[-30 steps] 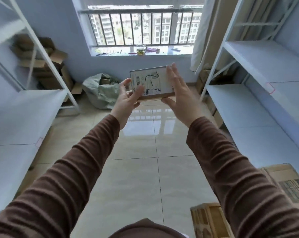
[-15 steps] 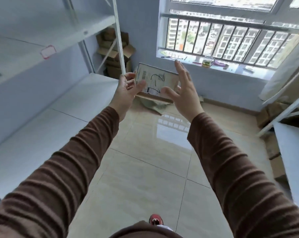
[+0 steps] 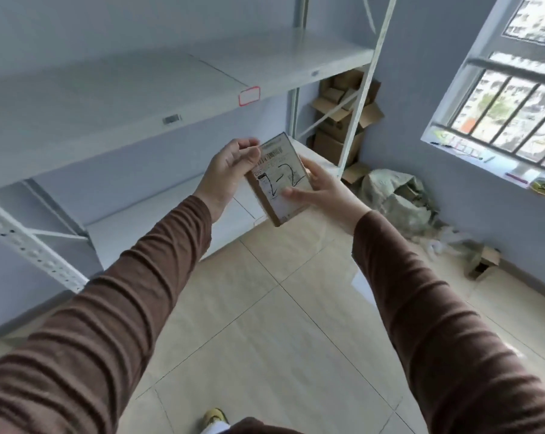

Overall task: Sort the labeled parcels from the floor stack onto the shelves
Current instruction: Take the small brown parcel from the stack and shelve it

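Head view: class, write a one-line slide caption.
Both hands, left and right, hold a labeled parcel before white shelves.

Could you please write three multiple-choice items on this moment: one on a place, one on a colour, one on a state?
1. Where is the parcel?
A. On the floor tiles
B. In the air between both hands, in front of the shelf unit
C. On the window sill

2. What colour is the border of the tag on the shelf edge?
A. Red
B. Green
C. Black

3. How is the parcel held?
A. By the left hand alone
B. It is not held
C. By both hands

Answers:
1 B: the left hand and the right hand hold it up before the shelf unit.
2 A: the small tag has a red outline.
3 C: the left hand's fingers are on its upper left edge, and the right hand's thumb lies on its labeled face.
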### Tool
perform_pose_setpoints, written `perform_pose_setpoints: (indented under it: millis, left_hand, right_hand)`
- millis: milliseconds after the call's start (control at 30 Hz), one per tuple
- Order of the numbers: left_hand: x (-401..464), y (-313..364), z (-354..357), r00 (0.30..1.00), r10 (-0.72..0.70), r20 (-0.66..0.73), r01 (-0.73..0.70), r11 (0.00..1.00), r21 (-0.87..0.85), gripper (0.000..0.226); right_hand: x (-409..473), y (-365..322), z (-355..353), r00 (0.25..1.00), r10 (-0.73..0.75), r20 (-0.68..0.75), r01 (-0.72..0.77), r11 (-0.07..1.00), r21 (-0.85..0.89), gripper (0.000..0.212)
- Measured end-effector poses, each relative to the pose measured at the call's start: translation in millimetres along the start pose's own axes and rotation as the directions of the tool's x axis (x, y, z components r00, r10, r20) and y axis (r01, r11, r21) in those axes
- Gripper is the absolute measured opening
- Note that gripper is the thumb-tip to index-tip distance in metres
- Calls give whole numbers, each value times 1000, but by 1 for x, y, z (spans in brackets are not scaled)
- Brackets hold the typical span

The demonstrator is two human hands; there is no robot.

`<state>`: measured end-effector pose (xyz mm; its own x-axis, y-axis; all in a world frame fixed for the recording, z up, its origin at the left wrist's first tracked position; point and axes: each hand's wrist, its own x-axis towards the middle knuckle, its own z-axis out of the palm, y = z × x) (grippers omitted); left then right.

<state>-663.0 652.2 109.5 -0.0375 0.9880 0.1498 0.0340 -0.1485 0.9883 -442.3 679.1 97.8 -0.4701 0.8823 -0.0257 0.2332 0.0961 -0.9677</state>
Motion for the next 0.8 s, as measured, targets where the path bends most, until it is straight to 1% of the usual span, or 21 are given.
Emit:
perform_pose_setpoints:
  millis: [67, 133, 200, 267, 333, 400, 467, 533, 633, 700, 800]
  left_hand:
    - [7, 3, -42, 997, 40, -61, -40, 999, 4, 59]
    - [12, 5, -70, 994, 65, -91, -61, 997, 37, 77]
    - [18, 4, -109, 991, 58, -125, -55, 998, 26, 93]
    - [19, -2, -146, 986, 37, -161, -36, 999, 6, 102]
    - [18, -9, -178, 983, -8, -181, 11, 1000, 13, 103]
    - [14, -14, -205, 978, -44, -205, 55, 997, 51, 97]
    - [15, -16, -230, 972, -13, -235, 37, 995, 96, 84]
    - [21, -16, -256, 958, 21, -285, 15, 992, 123, 76]
    - [31, -14, -297, 928, 64, -368, 0, 985, 171, 75]
    - [37, -12, -321, 905, 87, -417, -6, 982, 191, 77]
    - [41, -10, -353, 877, 109, -468, -1, 974, 225, 80]
  right_hand:
    - [32, -10, 36, 1000, -12, 21, 11, 997, 70, 83]
    - [53, -17, 61, 999, -31, 29, 28, 992, 124, 68]
    - [80, -28, 95, 997, -56, 52, 46, 983, 176, 64]
    - [105, -38, 127, 996, -71, 55, 56, 972, 230, 64]
    - [129, -47, 154, 995, -80, 53, 63, 962, 265, 65]
    - [155, -56, 178, 994, -97, 50, 79, 957, 280, 67]
    - [183, -66, 203, 990, -126, 62, 104, 954, 280, 68]
    - [210, -76, 228, 985, -159, 73, 133, 953, 273, 67]
    - [248, -85, 262, 967, -220, 125, 178, 943, 282, 64]
    - [273, -89, 280, 948, -274, 161, 223, 935, 277, 55]
    - [306, -94, 305, 917, -346, 196, 303, 927, 220, 49]
